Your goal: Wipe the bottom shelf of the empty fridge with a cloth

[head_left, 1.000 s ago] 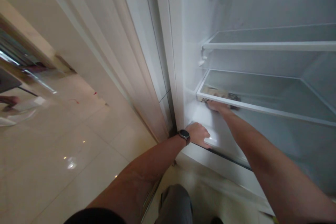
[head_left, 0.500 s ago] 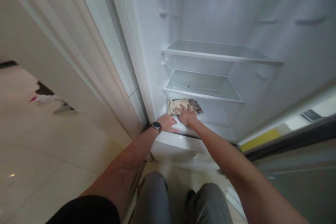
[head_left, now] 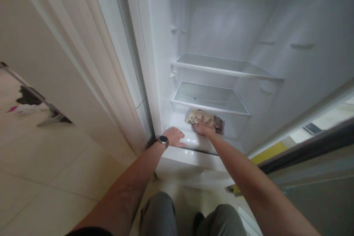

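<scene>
My right hand [head_left: 204,127] presses down on a cream and brown patterned cloth [head_left: 219,124], holding it against the white floor of an open refrigerator [head_left: 177,118]. Its fingers spread across the bunched fabric, and the palm side is hidden. To the left, my left hand [head_left: 174,137] rests by the front edge of that floor, fingers apart and holding nothing. A dark-faced watch [head_left: 163,140] is on the left wrist.
Two glass shelves [head_left: 211,96] with white rims sit just above the cloth. A tiled wall strip [head_left: 118,25] and a pale door frame [head_left: 91,62] stand at the left. The refrigerator's door [head_left: 318,180] is at the right. My knees [head_left: 160,210] are below.
My right hand and the cloth under it have shifted to the right along the refrigerator floor. My left hand stays by the front edge. The view has tilted slightly, and a ceiling light shows.
</scene>
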{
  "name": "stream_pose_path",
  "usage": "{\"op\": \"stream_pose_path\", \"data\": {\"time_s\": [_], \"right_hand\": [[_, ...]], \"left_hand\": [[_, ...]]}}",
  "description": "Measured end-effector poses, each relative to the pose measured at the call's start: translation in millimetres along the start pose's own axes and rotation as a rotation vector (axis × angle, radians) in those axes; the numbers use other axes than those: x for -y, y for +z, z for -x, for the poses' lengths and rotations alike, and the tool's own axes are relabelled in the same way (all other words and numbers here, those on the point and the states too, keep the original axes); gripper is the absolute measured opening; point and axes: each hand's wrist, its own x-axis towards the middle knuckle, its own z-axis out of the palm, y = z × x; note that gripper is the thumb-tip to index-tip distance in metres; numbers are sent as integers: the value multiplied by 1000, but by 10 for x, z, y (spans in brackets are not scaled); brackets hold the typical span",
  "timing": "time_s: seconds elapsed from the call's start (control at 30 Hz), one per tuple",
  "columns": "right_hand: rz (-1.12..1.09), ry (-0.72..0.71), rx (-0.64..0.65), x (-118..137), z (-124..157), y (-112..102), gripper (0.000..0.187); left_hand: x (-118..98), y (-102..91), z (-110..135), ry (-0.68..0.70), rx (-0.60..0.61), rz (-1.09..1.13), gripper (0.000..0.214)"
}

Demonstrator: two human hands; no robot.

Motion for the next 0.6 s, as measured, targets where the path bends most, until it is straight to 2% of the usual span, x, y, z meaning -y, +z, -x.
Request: {"op": "stream_pose_path", "data": {"time_s": [0.1,0.2,0.27,0.33,0.4,0.47,0.6], "right_hand": [[-17,-146,65,573,-85,26,73],[-41,-261,96,1014,-161,10,72],[-49,-293,92,1180,-213,-8,70],[-42,-324,70,1223,-276,-19,69],[-25,-358,36,1133,-354,-29,67],[-10,-359,-4,903,-441,-51,66],[-19,-189,-100,72,-590,-165,68]], "left_hand": [[1,20,3,2,-12,-7,54],[4,25,9,3,-11,-6,54],[6,21,15,2,0,-5,55],[7,15,21,2,6,-11,56],[7,13,30,0,9,-19,55],[9,16,39,-2,10,-18,54],[20,27,50,-4,5,-11,55]]}}
